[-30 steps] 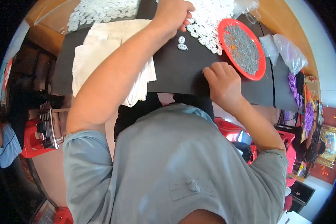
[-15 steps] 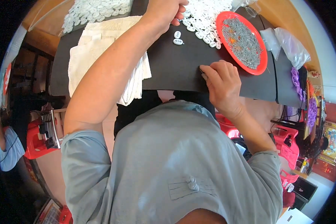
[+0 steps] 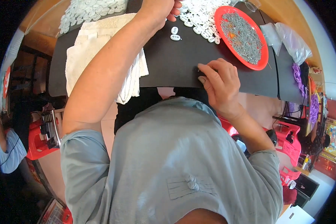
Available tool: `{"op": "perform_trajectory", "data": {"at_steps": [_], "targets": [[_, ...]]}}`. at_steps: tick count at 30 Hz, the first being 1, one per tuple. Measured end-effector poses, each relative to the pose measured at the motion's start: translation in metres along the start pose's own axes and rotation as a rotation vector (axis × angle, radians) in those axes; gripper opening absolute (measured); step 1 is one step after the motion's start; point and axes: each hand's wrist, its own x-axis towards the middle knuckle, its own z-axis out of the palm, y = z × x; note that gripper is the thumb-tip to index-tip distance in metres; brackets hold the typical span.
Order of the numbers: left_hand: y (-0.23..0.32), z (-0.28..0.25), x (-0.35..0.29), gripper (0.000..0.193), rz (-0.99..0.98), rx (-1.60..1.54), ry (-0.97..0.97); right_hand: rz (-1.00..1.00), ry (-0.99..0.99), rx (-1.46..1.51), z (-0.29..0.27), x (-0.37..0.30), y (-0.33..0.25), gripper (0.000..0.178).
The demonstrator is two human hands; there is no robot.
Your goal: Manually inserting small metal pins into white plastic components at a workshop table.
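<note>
My left hand (image 3: pixel 161 10) reaches to the far edge of the view, beside a pile of small white oval plastic pieces (image 3: pixel 202 18). Its fingers are curled; the top edge cuts off part of them, and what they hold is hidden. Two white oval pieces (image 3: pixel 175 37) lie apart from the pile, nearer to me. Above the table's near edge is my right hand (image 3: pixel 223 84), fingers bent, with a small gap between thumb and forefinger tips. Something tiny and thin seems to be at those tips, too small to name. Beyond it stands a red plate (image 3: pixel 265 56) of small grey metal screws or pins.
Folded cream cloths (image 3: pixel 76 67) lie on the dark table (image 3: pixel 168 67) under my left forearm. A heap of white pieces (image 3: pixel 95 11) is at the far left. Clear plastic bags (image 3: pixel 293 43) lie at the right edge. Red chairs (image 3: pixel 287 142) stand on the right.
My right thumb and forefinger tips have moved slightly farther apart. My left hand stays by the white pile. The whole view has shifted a little.
</note>
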Motion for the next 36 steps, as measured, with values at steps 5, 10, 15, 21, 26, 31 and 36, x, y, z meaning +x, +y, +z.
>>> {"op": "perform_trajectory", "data": {"at_steps": [5, 10, 15, 21, 26, 31, 36], "targets": [[0.002, 0.001, -0.002, 0.022, 0.002, 0.006, -0.009, -0.012, -0.004, -0.024, 0.002, -0.003, 0.002, 0.035], [0.001, 0.000, -0.002, 0.021, 0.008, 0.016, -0.014, -0.006, -0.002, -0.026, 0.003, -0.003, -0.001, 0.037], [0.001, 0.000, -0.001, 0.021, 0.010, 0.002, -0.022, -0.022, -0.021, -0.028, 0.002, -0.004, 0.001, 0.040], [0.003, 0.000, -0.002, 0.020, -0.003, -0.006, -0.002, -0.018, -0.009, 0.000, 0.002, -0.006, 0.003, 0.039], [0.007, 0.002, -0.006, 0.020, -0.022, 0.031, -0.008, 0.007, -0.036, 0.043, -0.004, -0.012, 0.001, 0.037], [0.007, 0.002, -0.007, 0.019, -0.008, 0.056, -0.013, -0.032, -0.044, 0.080, -0.007, -0.017, 0.006, 0.039], [0.010, 0.003, -0.006, 0.019, 0.014, 0.071, -0.021, -0.124, 0.009, 0.118, -0.003, -0.025, 0.015, 0.041]]}}
